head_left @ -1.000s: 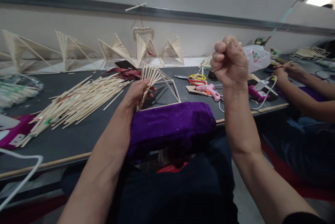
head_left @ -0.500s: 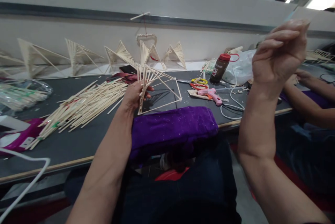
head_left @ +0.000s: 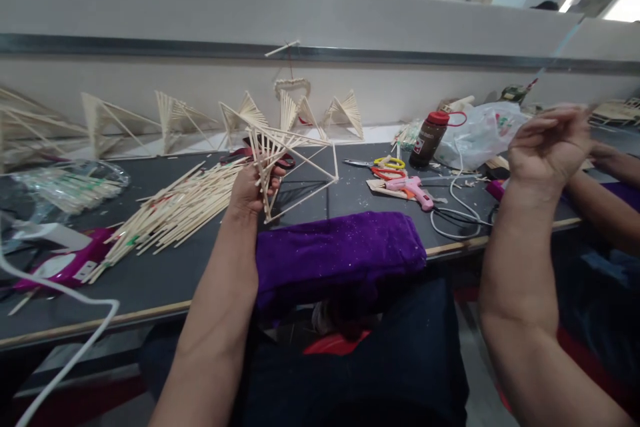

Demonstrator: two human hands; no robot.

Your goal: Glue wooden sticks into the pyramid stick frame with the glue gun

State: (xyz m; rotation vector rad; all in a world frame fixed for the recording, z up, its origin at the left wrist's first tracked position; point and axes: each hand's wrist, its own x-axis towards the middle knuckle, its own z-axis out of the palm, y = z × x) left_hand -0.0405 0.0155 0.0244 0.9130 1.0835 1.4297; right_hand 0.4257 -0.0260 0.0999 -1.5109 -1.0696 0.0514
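Observation:
My left hand is closed around one side of an open wooden stick frame, whose fanned sticks rise above my fingers. The frame is held over the dark table, just behind a folded purple cloth. Up at the right, my right hand is raised in the air with its fingers bent; whether anything small is between them is too hard to make out. A pink glue gun lies on the table between my hands, beside red- and yellow-handled scissors.
Loose sticks lie left of my left hand, near a magenta power strip. Finished-looking stick models line the wall. A bottle and plastic bag stand behind. Another person's arm rests at the far right.
The view has shifted, so the table items appear farther right and lower. My right hand has come down somewhat. My left hand still holds the stick frame, which is turned slightly.

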